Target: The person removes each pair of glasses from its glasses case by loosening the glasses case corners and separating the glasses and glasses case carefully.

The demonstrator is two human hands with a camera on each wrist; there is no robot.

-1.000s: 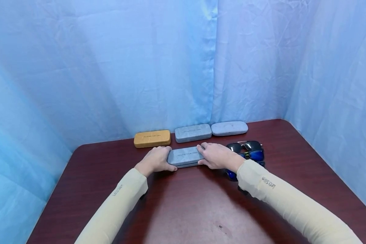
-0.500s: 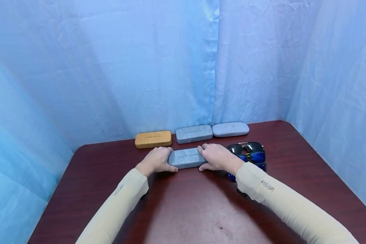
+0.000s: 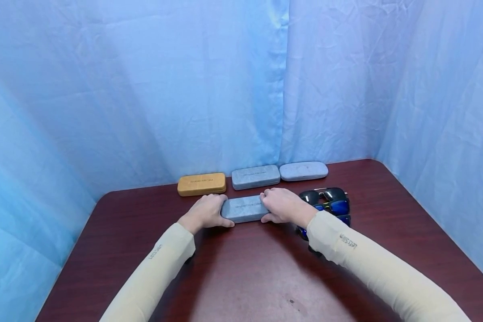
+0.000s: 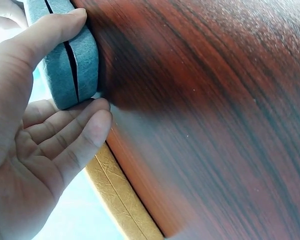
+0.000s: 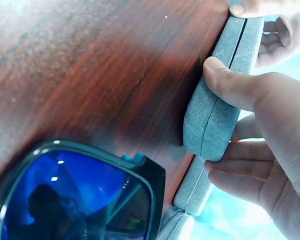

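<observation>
Two hands grip a grey glasses case (image 3: 244,209) by its ends on a dark red counter (image 3: 257,273): the left hand (image 3: 206,211) wraps the left end, the right hand (image 3: 281,206) the right, thumbs on the near edge and fingers round the far side. The case lies closed and flat near the middle of the counter, just in front of a row of three others.

The left wrist view shows what the head camera cannot: the seam between lid and base, with the left thumb (image 4: 50,35) pressed across it and the fingers curled under the case's end (the yellow case's textured edge (image 4: 117,192) runs just behind). The right wrist view gives the same seam from the other end, the right thumb (image 5: 230,82) laid over it.

Behind, from the head view, sit the yellow case (image 3: 201,184), a second grey case (image 3: 255,176) and a rounded pale grey case (image 3: 303,171) against a blue curtain (image 3: 185,89). Sunglasses with blue lenses (image 3: 331,203) are piled just right of the right hand.
</observation>
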